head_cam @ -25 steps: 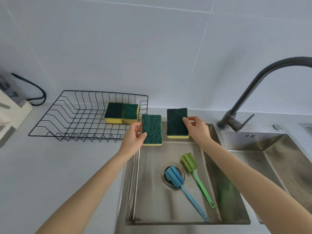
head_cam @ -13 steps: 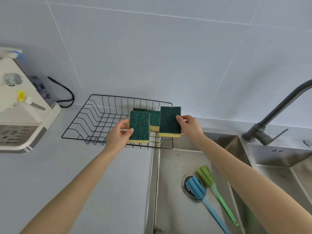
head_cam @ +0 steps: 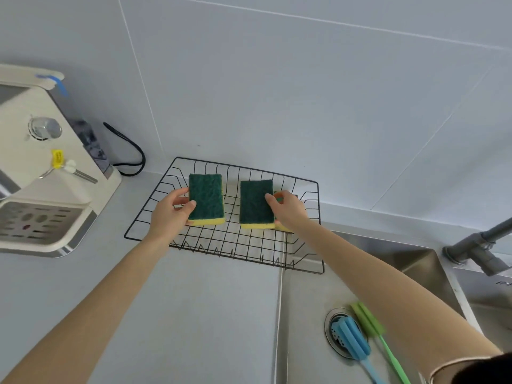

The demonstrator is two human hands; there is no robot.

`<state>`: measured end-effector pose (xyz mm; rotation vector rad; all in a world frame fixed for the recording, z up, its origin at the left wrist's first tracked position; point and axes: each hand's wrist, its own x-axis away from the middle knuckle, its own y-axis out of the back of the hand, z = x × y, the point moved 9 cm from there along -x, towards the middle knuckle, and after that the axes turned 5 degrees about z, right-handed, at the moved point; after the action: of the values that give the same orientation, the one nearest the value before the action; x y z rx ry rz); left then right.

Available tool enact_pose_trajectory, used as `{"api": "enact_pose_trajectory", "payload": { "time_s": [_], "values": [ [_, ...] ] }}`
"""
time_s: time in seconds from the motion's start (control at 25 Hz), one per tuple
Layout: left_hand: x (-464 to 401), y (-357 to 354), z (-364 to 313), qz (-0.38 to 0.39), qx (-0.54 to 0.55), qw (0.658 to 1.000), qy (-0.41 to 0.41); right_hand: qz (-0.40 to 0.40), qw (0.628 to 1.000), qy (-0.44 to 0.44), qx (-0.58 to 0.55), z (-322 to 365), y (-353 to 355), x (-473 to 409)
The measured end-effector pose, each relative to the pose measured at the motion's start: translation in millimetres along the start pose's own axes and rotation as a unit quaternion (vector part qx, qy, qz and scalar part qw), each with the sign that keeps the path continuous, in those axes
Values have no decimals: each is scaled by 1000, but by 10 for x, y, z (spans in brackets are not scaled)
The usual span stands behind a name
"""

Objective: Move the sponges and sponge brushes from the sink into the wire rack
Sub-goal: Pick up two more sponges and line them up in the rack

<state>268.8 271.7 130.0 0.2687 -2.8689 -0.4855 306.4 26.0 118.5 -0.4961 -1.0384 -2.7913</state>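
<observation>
Both sponges moved from over the sink to mid-frame above wire rack (head_cam: 310, 187). Left hand (head_cam: 169, 214) pinches left sponge (head_cam: 206, 199); right hand (head_cam: 288, 210) pinches right sponge (head_cam: 256, 203). Release next; brushes remain.

The pale grey counter (head_cam: 194, 314) in front of me carries a black wire rack (head_cam: 210, 245) near the wall, a cream-coloured plastic appliance (head_cam: 55, 189) at its left, and a stainless steel sink (head_cam: 304, 300) set in at my right.

Dark-green-over-yellow sponges (head_cam: 206, 199), black wire rack (head_cam: 249, 245), blue brush (head_cam: 352, 339), green brush (head_cam: 368, 320), steel-grey sink (head_cam: 304, 314)
</observation>
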Motion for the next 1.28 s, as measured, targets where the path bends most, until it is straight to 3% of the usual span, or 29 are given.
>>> {"api": "enact_pose_trajectory", "payload": {
  "time_s": [0.56, 0.76, 0.88, 1.0, 1.12, 1.28],
  "values": [
    [-424, 273, 331, -25, 10, 999, 33, 59, 990, -12, 124, 443, -777, -746],
    [-413, 248, 328, -19, 23, 999, 27, 44, 975, 34, 213, 574, -775, -722],
    [-417, 256, 331, -22, 25, 999, 26, 21, 935, 133, 329, 662, -821, -606],
    [-424, 249, 333, -20, 30, 999, 24, 64, 880, 224, 415, 626, -1097, -467],
    [-428, 254, 350, -20, 23, 999, 23, 72, 842, 245, 475, 535, -1333, -504],
    [-465, 286, 377, -22, 18, 999, 22, 54, 842, 221, 489, 472, -1374, -627]
  ]
}}
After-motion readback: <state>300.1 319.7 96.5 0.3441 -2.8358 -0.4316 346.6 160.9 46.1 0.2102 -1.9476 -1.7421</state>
